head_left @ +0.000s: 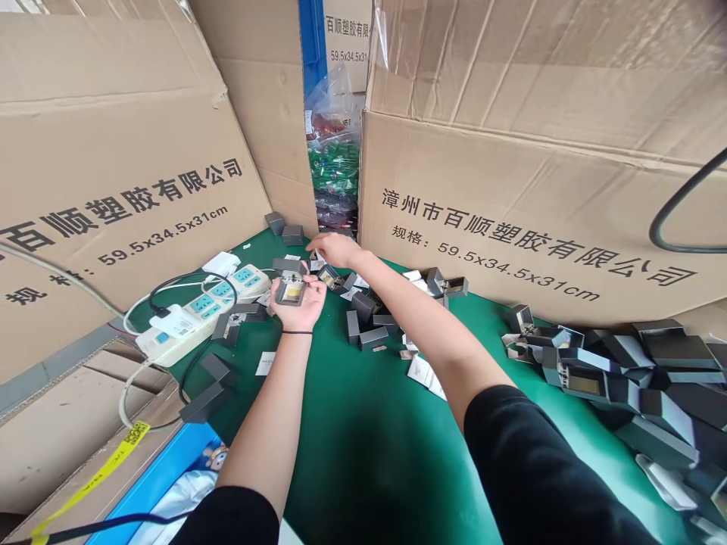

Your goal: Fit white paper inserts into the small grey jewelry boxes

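My left hand [310, 306] is palm up, its fingers curled round a small dark grey hinged box [291, 294]. The box's lid is raised, and a yellowish lining shows inside. Farther out, my right hand [335, 248] bends downward with its fingertips drawn together over the far part of the green table. What those fingers hold, if anything, I cannot make out. Just below them lie white paper slips [318, 265] and another open dark box [329, 277]. Several more dark boxes [363, 306] sit beneath and beside my right forearm.
A white power strip [204, 310] with plugs and cables lies left on the green table [363, 424]. Large cardboard cartons [511, 189] wall the back and sides. A big heap of dark boxes [636, 371] covers the right. Bagged goods [334, 166] show through the gap behind.
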